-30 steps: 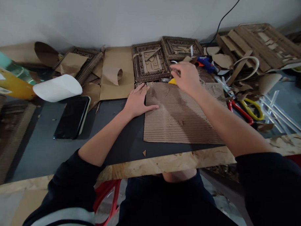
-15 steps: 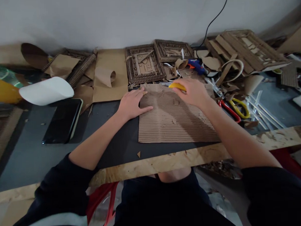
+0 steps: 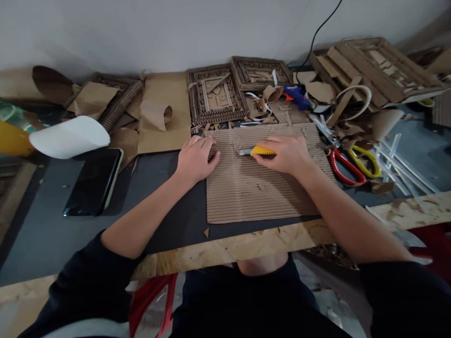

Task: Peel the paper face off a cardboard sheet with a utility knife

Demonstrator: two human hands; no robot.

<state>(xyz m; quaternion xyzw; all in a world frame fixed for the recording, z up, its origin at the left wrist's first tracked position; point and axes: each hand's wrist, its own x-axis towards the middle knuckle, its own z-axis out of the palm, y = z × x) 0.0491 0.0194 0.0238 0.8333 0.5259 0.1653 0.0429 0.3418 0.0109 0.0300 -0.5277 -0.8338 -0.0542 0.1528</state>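
My left grip (image 3: 194, 157) lay flat on the far left corner of the cardboard sheet (image 3: 261, 192). Its fingers were stretched out and close together, pressing the ribbed surface down, and the heel of it hung over the sheet's left edge onto the table (image 3: 65, 238). My right grip (image 3: 288, 154) was curled around the yellow knife (image 3: 257, 151), thumb and fingers pinching its handle. The knife lay low over the sheet, near the sheet's far edge and about midway across it. Its grey metal tip pointed toward the sheet's left side, just short of my left fingertips. Whether the blade touched the cardboard I could not tell. The sheet lay flat on the table with its ribs running left to right, its near edge close to the table's pale wooden rim.

Just off the sheet's right edge lay the red scissors (image 3: 344, 168), with the yellow scissors (image 3: 366, 162) touching them on the side away from the sheet. Beyond the sheet's far edge sat a cardboard frame (image 3: 216, 94) among brown scraps. A blue glue gun (image 3: 296, 95) lay past the sheet's far right corner. Well to the left of the sheet a black phone (image 3: 93, 182) lay face up, and a rolled white paper (image 3: 69, 138) sat just beyond it.
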